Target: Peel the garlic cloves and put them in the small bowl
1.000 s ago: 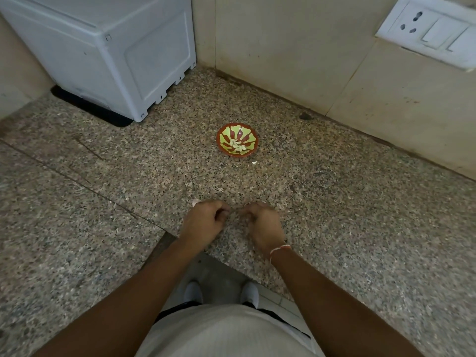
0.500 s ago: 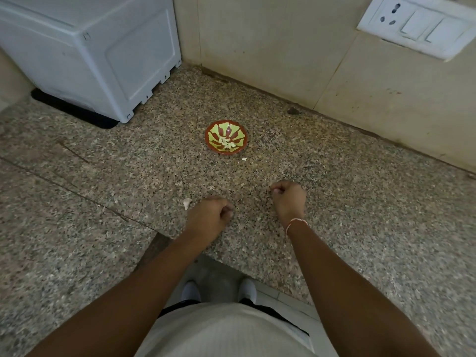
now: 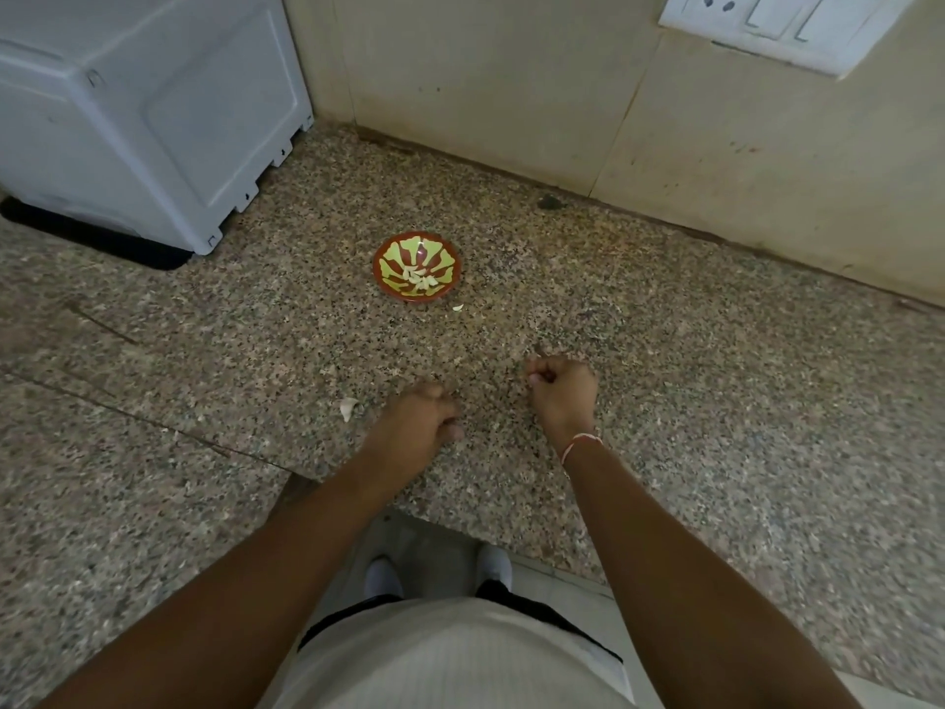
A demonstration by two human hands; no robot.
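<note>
- A small bowl [image 3: 417, 273], red-rimmed with a yellow-green pattern, sits on the speckled granite counter [image 3: 716, 401] with several pale peeled garlic cloves [image 3: 420, 280] heaped at its bottom.
- One pale scrap [image 3: 457, 308] lies on the stone just beside the bowl's rim at 5 o'clock, apart from it.
- The right hand [image 3: 562, 388], at 5 o'clock from the bowl, hovers low over the counter with fingers curled tight toward the palm; whether they pinch a clove cannot be told.
- A red-and-white thread band [image 3: 580, 442] circles the right wrist.
- The left hand [image 3: 417, 422], at 6 o'clock from the bowl, is likewise curled into a loose fist with the thumb tucked at the side; anything inside it is hidden.
- Bare stone shows between the two hands, and a wider band of open counter between the hands and the bowl.
- A whitish piece of garlic or skin [image 3: 348, 407] rests on the counter at 9 o'clock from the left hand, near the knuckles but not touching.
- The counter's front edge runs under both forearms, notched at a corner, with white shoes [image 3: 383, 578] visible on the floor below.
- A white appliance [image 3: 153, 110] stands at 10 o'clock from the bowl, well apart.
- The tiled wall [image 3: 511, 84] closes the counter at 12 o'clock, carrying a switch plate [image 3: 782, 23] at 2 o'clock.
</note>
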